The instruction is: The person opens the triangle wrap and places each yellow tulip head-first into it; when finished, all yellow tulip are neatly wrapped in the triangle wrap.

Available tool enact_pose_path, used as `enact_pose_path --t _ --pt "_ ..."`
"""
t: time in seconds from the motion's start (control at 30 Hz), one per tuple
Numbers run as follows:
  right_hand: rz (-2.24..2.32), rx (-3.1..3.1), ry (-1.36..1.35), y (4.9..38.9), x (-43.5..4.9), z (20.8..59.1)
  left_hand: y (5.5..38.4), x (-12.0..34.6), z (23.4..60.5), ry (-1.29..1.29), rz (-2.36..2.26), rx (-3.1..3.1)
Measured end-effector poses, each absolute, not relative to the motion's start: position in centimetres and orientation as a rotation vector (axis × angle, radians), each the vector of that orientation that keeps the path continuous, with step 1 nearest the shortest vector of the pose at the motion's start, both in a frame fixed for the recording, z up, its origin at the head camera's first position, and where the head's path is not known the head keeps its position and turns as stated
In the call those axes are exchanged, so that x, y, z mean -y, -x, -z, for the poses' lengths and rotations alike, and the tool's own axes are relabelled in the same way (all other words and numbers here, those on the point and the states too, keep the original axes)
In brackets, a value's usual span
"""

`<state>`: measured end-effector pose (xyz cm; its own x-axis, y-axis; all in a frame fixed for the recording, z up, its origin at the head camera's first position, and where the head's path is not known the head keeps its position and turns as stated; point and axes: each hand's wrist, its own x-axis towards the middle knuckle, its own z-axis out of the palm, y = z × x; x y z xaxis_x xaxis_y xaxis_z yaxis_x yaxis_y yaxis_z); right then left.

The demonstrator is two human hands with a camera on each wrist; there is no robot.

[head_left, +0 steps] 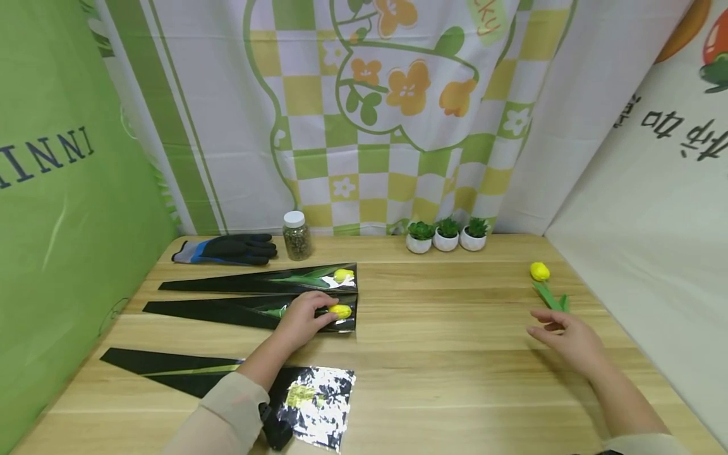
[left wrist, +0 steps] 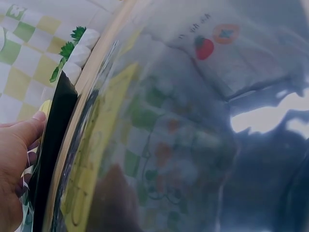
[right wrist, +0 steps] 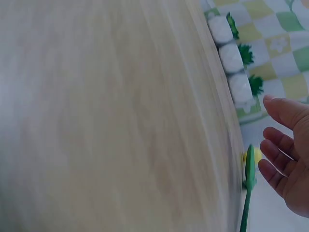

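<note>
My left hand point(head_left: 304, 318) holds a yellow tulip in a long, tapered black sleeve point(head_left: 210, 310), thumb and fingers close around the flower head point(head_left: 341, 311). In the left wrist view, the left thumb point(left wrist: 35, 124) lies along the sleeve's edge and the other fingers are partly hidden. A similar wrapped tulip point(head_left: 344, 275) lies just behind. Under the left forearm is another black sleeve with a clear, shiny end point(head_left: 318, 404). My right hand point(head_left: 571, 344) hovers, loosely curled and holding nothing, in front of an unwrapped yellow tulip point(head_left: 539, 272) with a green stem.
A black, blue and grey work glove point(head_left: 227, 249) and a white-capped jar point(head_left: 297, 237) stand at the back left. Several small items line the rear edge, among them potted succulents point(head_left: 446, 236) in white pots. Patterned curtain point(head_left: 364, 164) hangs behind the wooden table point(head_left: 443, 366).
</note>
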<state>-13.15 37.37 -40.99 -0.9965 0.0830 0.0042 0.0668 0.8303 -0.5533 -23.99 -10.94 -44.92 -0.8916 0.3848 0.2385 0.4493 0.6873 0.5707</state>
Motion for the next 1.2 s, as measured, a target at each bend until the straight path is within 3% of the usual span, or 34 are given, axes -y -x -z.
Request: enact_pose_path --t 0.5,1.2 --pt "-0.742 3.095 0.158 11.2 -43.5 42.5 23.6 11.6 45.2 0.653 1.02 2.785" --pt "-0.653 3.138 0.167 11.1 -44.5 42.7 20.2 12.6 43.7 0.799 1.071 2.713"
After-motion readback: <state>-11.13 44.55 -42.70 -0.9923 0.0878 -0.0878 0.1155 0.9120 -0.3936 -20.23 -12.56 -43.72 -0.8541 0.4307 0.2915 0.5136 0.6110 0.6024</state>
